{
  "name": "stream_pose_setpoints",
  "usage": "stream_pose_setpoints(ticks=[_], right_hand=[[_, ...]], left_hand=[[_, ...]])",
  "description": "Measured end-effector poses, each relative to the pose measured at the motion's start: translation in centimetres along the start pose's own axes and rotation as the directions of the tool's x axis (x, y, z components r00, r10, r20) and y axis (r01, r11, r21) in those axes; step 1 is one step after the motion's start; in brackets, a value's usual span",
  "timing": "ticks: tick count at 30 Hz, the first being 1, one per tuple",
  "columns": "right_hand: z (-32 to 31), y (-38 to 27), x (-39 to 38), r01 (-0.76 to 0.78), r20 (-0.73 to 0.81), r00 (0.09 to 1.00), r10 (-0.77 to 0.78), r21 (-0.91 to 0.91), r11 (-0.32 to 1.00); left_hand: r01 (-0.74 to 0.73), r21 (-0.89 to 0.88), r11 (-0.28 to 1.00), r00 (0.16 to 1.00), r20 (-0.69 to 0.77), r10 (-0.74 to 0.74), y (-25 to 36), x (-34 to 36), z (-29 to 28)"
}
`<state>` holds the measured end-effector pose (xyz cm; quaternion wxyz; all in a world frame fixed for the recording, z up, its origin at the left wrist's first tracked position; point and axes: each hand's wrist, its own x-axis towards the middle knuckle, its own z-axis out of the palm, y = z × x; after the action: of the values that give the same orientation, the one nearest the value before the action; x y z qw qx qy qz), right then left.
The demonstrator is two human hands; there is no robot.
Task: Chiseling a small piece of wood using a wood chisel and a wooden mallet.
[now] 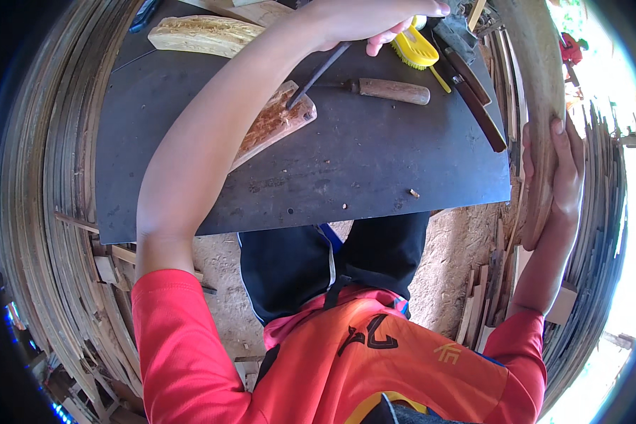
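At the top, my left hand (392, 21) reaches over the bench with its index finger stretched out and other fingers loosely bent, beside a yellow brush (413, 49). My right hand (564, 159) is closed round a long, curved wooden piece (530, 49) along the bench's right side. Behind my left forearm, a partly hidden hollowed wood block (272, 127) lies with a dark metal rod (311, 81) over it. A wooden-handled tool (392, 90) lies across the middle.
The dark bench top (332, 169) also holds pale wood pieces (198, 35), two long brown objects (479, 113) and a dark cloth (456, 35). Stacked wooden strips (49, 191) crowd both sides, and a red item (572, 49) sits at the right rear.
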<state>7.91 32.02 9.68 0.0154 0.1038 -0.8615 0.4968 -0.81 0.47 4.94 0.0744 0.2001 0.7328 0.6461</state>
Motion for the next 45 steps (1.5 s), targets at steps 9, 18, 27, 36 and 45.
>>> stream_pose_setpoints(ticks=[9, 18, 27, 36, 45], right_hand=[[0.0, -1.1, 2.2, 0.042, -0.161, 0.986, -0.034, 0.042, 0.998], [1.6, 0.7, 3.2, -0.092, -0.125, 0.981, 0.146, 0.362, 0.928], [0.8, 2.3, 3.1, -0.171, -0.104, 0.973, 0.207, 0.281, 0.944], [4.0, 3.3, 2.7, -0.152, -0.049, 0.986, 0.161, 0.149, 0.977], [2.7, 1.8, 3.2, -0.087, -0.121, 0.986, 0.115, 0.215, 0.973]], left_hand=[[-0.086, -0.086, 0.993, 0.996, 0.025, 0.089, -2.5, 0.9, 0.2], [-0.064, -0.054, 0.997, 0.993, 0.097, 0.069, -0.8, -0.1, 1.3], [0.098, 0.236, 0.967, 0.986, 0.106, -0.126, -1.9, -0.9, 1.2], [-0.145, -0.029, 0.989, 0.986, -0.082, 0.142, -0.5, -0.3, 0.0], [-0.087, 0.110, 0.990, 0.993, -0.069, 0.095, -0.7, -0.4, 0.9]])
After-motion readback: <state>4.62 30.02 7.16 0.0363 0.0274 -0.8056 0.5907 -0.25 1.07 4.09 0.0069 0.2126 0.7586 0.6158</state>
